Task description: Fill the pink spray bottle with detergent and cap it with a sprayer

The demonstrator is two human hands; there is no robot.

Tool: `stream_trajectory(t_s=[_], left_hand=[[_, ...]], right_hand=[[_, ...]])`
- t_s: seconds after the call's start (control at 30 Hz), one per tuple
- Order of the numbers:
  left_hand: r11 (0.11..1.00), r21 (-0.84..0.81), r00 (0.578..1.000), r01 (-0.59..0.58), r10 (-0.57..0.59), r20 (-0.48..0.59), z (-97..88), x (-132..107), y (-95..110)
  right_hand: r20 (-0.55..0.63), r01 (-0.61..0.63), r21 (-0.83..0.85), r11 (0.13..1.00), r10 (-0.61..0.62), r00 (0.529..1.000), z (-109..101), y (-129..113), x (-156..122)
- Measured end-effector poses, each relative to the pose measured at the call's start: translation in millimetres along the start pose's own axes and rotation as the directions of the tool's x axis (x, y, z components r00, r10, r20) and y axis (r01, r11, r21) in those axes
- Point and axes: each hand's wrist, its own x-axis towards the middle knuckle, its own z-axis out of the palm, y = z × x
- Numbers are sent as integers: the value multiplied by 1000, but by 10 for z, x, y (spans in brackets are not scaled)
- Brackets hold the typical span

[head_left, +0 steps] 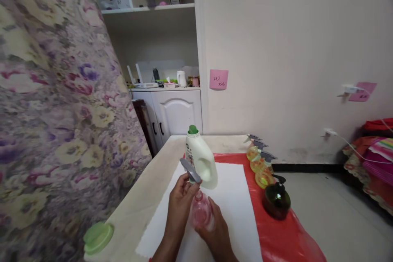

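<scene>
Near the middle of the table, my left hand point(179, 200) has its fingers closed on a grey trigger spray head point(190, 170). Below it, a clear pink bottle point(202, 211) with an uncovered neck is gripped by my right hand point(217, 231). The spray head is tilted and apart from the bottle, just above its neck. Just beyond both hands stands a pale green detergent jug point(201, 157) with a handle and a green cap point(193, 129).
White paper point(235, 208) lies over a red sheet point(270, 237) on the table. Along the right edge stand several yellow spray bottles point(263, 178) and a dark green pump bottle point(276, 202). A light green lidded dish point(98, 237) sits at the near left corner, beside a floral curtain point(61, 110).
</scene>
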Motion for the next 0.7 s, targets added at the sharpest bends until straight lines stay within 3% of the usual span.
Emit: stream_trajectory(t_s=[0.23,0.37,0.7], left_hand=[[953,303,999,-33,32,6,-120,-35,-420],[951,300,997,-75,78,0,-134,-15,-546],[971,237,999,-26,32,-21,-152,-88,-655]], right_hand=[[19,-6,7,1000,6,1000,13,22,3],[0,1,-2,1000,-1,1000,29,57,2],[-10,3,35,999,-3,1000,34,76,3]])
